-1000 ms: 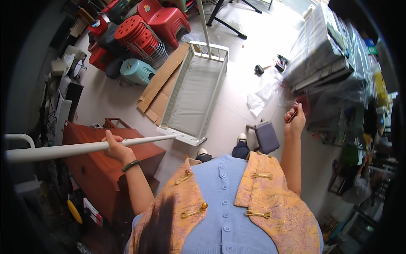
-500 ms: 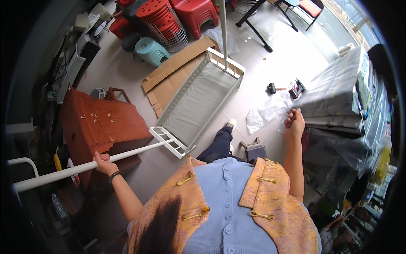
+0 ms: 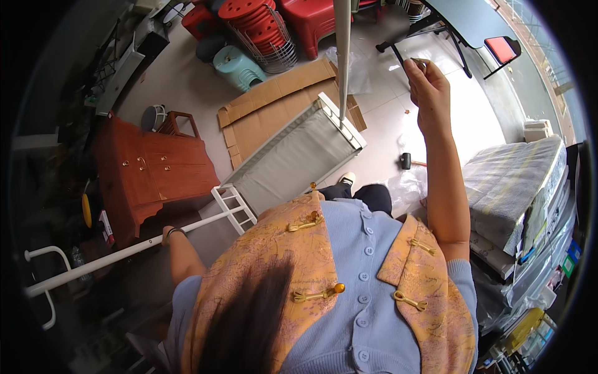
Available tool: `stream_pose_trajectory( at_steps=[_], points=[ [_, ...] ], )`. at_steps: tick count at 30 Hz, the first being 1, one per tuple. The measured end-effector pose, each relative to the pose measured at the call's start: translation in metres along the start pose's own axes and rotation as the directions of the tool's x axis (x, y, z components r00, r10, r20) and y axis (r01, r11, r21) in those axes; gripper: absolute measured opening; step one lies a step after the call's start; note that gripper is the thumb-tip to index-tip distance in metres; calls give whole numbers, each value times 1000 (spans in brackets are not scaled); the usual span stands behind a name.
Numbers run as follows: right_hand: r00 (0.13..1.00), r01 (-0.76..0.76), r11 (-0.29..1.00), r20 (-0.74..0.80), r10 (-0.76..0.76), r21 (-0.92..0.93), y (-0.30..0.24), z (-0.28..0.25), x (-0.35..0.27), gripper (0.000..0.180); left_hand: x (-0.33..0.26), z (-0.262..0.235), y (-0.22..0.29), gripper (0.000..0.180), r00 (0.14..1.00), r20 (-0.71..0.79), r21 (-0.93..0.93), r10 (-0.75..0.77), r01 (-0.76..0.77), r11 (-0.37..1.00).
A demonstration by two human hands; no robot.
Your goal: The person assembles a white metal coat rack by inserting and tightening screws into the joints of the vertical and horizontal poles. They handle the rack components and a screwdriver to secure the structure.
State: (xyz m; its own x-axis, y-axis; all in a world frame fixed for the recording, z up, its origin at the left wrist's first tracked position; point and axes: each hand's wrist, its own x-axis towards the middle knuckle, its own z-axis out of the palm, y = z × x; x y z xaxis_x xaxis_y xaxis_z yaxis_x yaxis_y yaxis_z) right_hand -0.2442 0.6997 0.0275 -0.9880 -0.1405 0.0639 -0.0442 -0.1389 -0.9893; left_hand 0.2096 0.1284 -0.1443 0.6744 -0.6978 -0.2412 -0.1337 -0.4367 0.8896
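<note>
In front of me stands a white-framed rack with a grey fabric bin (image 3: 283,162). A white pole (image 3: 118,254) rises from its near end and runs toward the left edge. My left hand (image 3: 166,234) is at this pole, apparently closed around it; most of its fingers are hidden. A second white pole (image 3: 343,59) rises from the rack's far end. My right hand (image 3: 430,87) is raised at the upper right, fingers pinched. A small dark bit shows at the fingertips, too small to name.
Flattened cardboard (image 3: 280,96) lies beyond the rack. A reddish-brown wooden cabinet (image 3: 156,171) stands left. Red stools (image 3: 308,22) and a teal stool (image 3: 237,68) are at the back. A black-headed mallet (image 3: 406,161) lies on the floor. Plastic-wrapped stacked goods (image 3: 517,181) stand right.
My right hand has risen forward from beside the wrapped stack to the upper right. My left hand stays at the pole, its fingers now more hidden. The whole view has shifted.
</note>
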Motion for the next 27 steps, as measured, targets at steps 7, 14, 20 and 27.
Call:
stream_pose_trajectory(
  at_steps=[7, 14, 20, 27],
  points=[
    [976, 6, 1000, 220, -3, -12, 9, 26, 74, 31, -146, 113, -29, 43, 640, 767, -52, 38, 4, 999],
    [923, 44, 998, 380, -54, 36, -2, 45, 182, 21, -559, 24, 176, 48, -428, 577, -817, 695, -304, 491],
    [598, 396, 830, 576, -557, 392, -173, 11, 222, 20, -697, -64, 281, 66, -474, 76, -997, 877, -32, 69],
    [244, 717, 375, 293, -925, 588, -300, -8, 238, 13, -763, -123, 336, 49, -189, 11, -995, 982, -99, -8]
  ],
)
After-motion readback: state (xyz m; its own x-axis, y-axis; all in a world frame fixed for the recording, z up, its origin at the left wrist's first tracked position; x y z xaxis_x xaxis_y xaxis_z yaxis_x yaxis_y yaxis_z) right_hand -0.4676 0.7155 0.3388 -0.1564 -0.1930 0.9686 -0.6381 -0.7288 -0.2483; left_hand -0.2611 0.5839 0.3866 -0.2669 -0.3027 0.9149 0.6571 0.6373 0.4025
